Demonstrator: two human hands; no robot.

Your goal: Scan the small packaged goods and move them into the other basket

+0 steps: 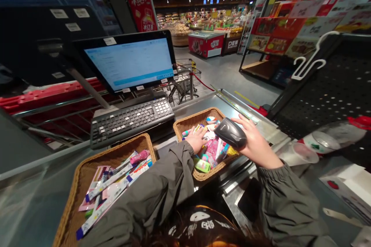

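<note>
My right hand (255, 142) is closed around a dark handheld barcode scanner (231, 132), held over the right wicker basket (185, 124). My left hand (197, 139) reaches into that basket and rests on the small colourful packets (213, 148) inside; its fingers curl down among them, and I cannot make out whether they grip one. Both arms wear grey-green sleeves.
A second wicker basket (82, 173) with long packets and pens sits at the left. Behind the baskets stand a keyboard (131, 119) and a lit till screen (130, 63). Plastic cups (307, 150) and a white box (346, 187) lie right. Shop aisles stretch beyond.
</note>
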